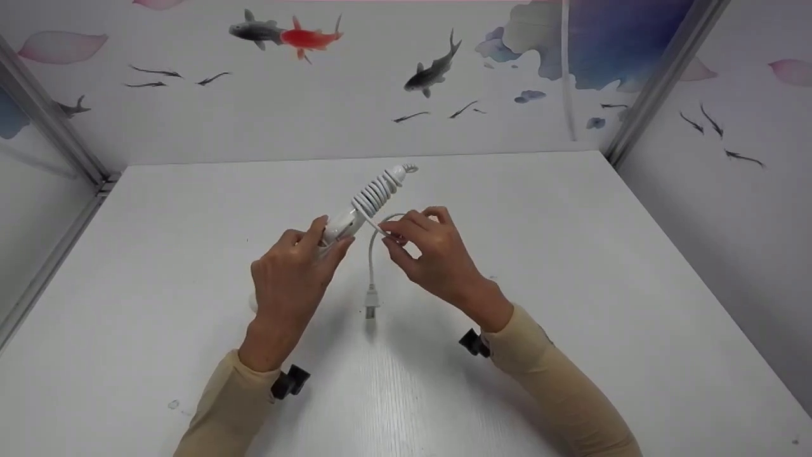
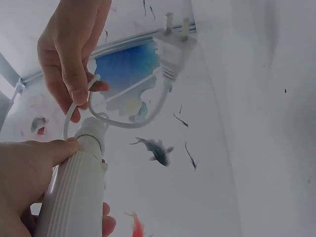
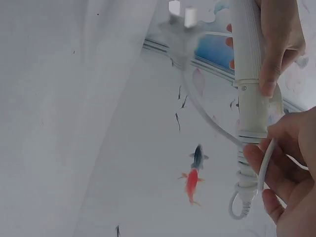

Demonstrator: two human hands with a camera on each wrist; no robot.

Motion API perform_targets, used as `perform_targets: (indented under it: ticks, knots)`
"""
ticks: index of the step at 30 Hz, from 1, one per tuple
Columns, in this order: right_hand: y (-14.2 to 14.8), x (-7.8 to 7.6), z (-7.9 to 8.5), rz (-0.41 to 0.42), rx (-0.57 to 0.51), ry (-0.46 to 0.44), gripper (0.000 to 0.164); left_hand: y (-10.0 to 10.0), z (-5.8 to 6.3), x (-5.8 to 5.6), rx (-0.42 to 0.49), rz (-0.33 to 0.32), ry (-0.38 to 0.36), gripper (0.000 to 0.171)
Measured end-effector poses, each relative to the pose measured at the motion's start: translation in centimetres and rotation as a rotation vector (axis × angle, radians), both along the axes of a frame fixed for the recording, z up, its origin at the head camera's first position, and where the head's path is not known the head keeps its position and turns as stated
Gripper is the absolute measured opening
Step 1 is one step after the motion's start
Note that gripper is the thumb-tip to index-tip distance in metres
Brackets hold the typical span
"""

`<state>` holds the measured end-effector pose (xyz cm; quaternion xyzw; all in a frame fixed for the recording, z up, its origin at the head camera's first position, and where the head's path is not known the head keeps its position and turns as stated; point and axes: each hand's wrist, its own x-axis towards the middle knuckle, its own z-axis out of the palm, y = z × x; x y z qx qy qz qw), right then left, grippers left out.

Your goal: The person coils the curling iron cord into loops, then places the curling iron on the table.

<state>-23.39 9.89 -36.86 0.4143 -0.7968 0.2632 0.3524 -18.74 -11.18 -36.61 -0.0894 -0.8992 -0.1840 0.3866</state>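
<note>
My left hand [image 1: 292, 279] grips a white wand-shaped electric appliance [image 1: 342, 227] that tilts up and away to the right. Its ribbed body [image 2: 74, 192] shows in the left wrist view. White power cord [image 1: 374, 193] is wound in several tight turns around its far end. With thumb and fingertips, my right hand [image 1: 438, 254] pinches the loose stretch of cord beside the appliance. From there the cord loops over and hangs down to a white two-pin plug [image 1: 372, 298] between my hands. The appliance's near end is mostly hidden behind my left hand.
A white tabletop [image 1: 602, 285] lies under both hands. Behind it stands a white panel [image 1: 355, 120] printed with fish, with metal frame posts [image 1: 666, 82] at the corners. Black wrist mounts [image 1: 290, 382] sit by the tan sleeves [image 1: 558, 381].
</note>
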Motion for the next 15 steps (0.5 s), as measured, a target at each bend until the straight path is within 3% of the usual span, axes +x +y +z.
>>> perform_targets:
  ticks: [4, 7, 11, 15]
  knots:
    - [0.3, -0.2, -0.2, 0.044, 0.04, -0.051, 0.011, -0.1, 0.1, 0.0, 0.021, -0.012, 0.031, 0.044]
    - [0.6, -0.5, -0.3, 0.105, 0.03, -0.143, 0.012, -0.1, 0.1, 0.1, 0.041, -0.047, 0.05, 0.042]
    - [1.1, -1.0, -0.5, 0.165, 0.007, -0.322, 0.017, -0.1, 0.3, 0.2, 0.079, -0.104, 0.07, 0.04]
    - [1.4, -1.4, -0.5, 0.171, 0.028, -0.543, 0.025, -0.2, 0.7, 0.4, 0.108, -0.17, 0.067, 0.039]
